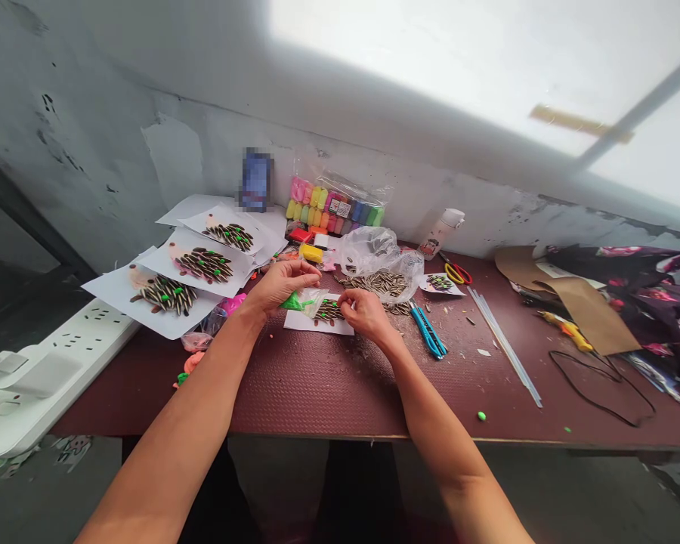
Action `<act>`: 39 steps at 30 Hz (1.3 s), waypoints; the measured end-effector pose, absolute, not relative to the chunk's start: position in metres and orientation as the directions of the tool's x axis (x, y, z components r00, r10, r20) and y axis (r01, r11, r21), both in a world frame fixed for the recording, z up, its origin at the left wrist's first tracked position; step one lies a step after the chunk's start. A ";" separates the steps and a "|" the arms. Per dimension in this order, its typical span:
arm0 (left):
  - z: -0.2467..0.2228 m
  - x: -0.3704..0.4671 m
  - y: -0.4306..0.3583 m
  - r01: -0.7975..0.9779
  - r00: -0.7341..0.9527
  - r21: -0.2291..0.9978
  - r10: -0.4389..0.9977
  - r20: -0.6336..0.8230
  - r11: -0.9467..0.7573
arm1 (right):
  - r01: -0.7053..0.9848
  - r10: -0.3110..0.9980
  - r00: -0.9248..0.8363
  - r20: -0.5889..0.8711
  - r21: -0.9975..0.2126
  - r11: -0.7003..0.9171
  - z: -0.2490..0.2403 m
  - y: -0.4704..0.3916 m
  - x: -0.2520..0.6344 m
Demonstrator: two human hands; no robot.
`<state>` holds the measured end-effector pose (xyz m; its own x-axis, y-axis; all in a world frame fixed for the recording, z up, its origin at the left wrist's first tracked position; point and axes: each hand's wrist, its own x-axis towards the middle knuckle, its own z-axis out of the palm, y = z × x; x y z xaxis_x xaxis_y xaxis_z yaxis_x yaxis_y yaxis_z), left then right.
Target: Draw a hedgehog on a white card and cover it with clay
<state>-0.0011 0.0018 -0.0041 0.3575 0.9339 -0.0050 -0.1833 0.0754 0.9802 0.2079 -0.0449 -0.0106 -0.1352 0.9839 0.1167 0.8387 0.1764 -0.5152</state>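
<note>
My left hand (286, 285) is closed on a small clear plastic bag with bright green clay (299, 302) in it. Beneath the bag lies a white card (311, 323) bearing a hedgehog shape with rows of striped sunflower seeds (329, 310) and green dots. Over the card's right end, my right hand (366, 311) has its fingertips pinched together; whatever is between them is too small to make out. Just behind that hand, a heap of sunflower seeds (382, 282) spills from a clear plastic bag (374, 249).
Finished-looking hedgehog cards (201, 264) overlap at the left, beside a white power strip (62, 370). A teal utility knife (428, 331), red-yellow scissors (458, 273), glue sticks (504, 344) and a yellow glue gun (570, 332) lie rightward. Clay packs (337, 205) and a bottle (442, 233) stand behind.
</note>
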 end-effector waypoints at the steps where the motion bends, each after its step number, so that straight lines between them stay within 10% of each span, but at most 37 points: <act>1: -0.004 -0.001 0.002 -0.181 0.359 0.981 0.933 -0.005 0.075 | 0.834 0.983 -0.133 0.123 -0.522 0.179 -0.011 -0.045 0.208; 22: -0.009 0.010 -0.007 -0.158 0.453 0.979 0.891 -0.042 0.127 | 0.346 0.947 -0.156 0.282 -0.882 0.320 -0.008 -0.049 0.196; 39: -0.011 0.003 0.003 -0.174 0.387 0.973 0.919 -0.075 0.152 | 0.574 0.965 -0.080 0.249 -0.780 0.249 -0.001 -0.046 0.203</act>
